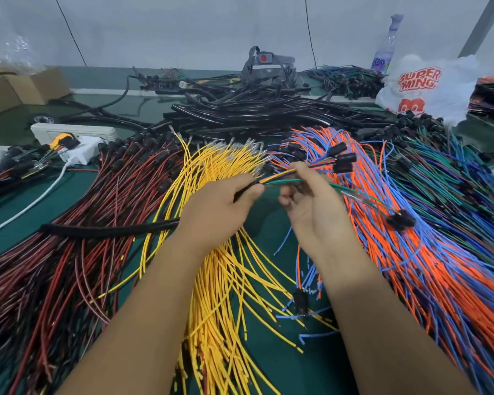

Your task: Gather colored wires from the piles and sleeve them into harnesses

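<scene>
My left hand (pixel 223 206) grips the end of a black corrugated sleeve (pixel 106 230) that trails left across the table. A mixed bundle of colored wires (pixel 285 179) (green, yellow, orange) enters the sleeve's mouth at my left fingertips. My right hand (pixel 311 201) pinches this bundle just right of the sleeve; black connectors (pixel 344 161) hang at its far end. Piles lie around: red-and-black wires (pixel 69 266) on the left, yellow wires (pixel 220 280) in the middle, orange-and-blue wires (pixel 411 266) on the right, green-and-blue wires (pixel 454 178) farther right.
A heap of black sleeves (pixel 254 115) lies at the back centre. A white power strip (pixel 74 132) and white cable sit at the left, cardboard boxes (pixel 20 86) at the far left. A white plastic bag (pixel 428 86) and a bottle (pixel 385 49) stand at the back right.
</scene>
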The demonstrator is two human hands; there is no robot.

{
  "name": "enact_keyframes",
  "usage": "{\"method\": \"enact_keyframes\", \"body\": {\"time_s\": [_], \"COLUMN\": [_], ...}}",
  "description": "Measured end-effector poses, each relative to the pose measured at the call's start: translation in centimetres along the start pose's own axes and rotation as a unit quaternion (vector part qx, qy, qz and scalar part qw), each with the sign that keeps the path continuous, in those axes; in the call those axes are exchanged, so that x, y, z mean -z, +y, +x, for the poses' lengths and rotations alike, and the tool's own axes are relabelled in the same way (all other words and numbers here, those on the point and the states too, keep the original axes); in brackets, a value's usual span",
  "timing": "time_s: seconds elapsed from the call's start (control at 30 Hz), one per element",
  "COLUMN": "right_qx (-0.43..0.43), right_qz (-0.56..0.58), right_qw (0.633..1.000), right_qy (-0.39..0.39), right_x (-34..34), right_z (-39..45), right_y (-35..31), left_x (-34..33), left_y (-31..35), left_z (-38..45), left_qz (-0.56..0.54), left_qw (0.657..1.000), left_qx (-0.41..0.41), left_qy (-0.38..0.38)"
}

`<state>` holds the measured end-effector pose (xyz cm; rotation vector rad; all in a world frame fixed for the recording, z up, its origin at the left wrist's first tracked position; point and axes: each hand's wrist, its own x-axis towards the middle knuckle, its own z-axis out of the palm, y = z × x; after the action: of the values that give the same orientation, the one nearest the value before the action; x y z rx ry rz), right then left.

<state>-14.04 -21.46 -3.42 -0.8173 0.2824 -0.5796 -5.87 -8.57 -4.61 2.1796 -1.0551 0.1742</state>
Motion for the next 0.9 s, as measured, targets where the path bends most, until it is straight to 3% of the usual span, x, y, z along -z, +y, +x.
{"method": "enact_keyframes", "body": {"time_s": [0.2, 0.4, 0.57, 0.67, 0.8, 0.9], "right_qx": [0.072, 0.027, -0.001, 0.029, 0.068, 0.098], "right_qz": [-0.044, -0.213, -0.102, -0.048, -0.082, -0.128], "right_qw": [0.996, 0.977, 0.994, 0.996, 0.992, 0.987], "right_qy": [0.04, -0.007, -0.05, -0.066, -0.065, -0.018], "right_x": [0.5, 0.3, 0.0, 0.3, 0.3, 0.3], "right_z": [0.1, -0.2, -0.4, -0.1, -0.4, -0.3], "right_y": [0.0, 1.3, 0.6, -0.1, -0.2, -0.2], "left_x": [0.3, 0.1, 0.0, -0.1, 0.0, 0.0], "left_y": [-0.1, 0.5, 0.6, 0.6, 0.6, 0.7], "left_z": [-0.3, -0.8, -0.4, -0.4, -0.4, -0.5], "left_qz": [0.062, 0.129, -0.01, -0.101, -0.079, -0.011], "left_qw": [0.998, 0.99, 1.0, 0.994, 0.995, 0.999], "left_qx": [-0.011, -0.057, 0.001, 0.048, 0.061, 0.024], "left_qy": [0.004, 0.007, 0.001, -0.012, -0.018, -0.031]}}
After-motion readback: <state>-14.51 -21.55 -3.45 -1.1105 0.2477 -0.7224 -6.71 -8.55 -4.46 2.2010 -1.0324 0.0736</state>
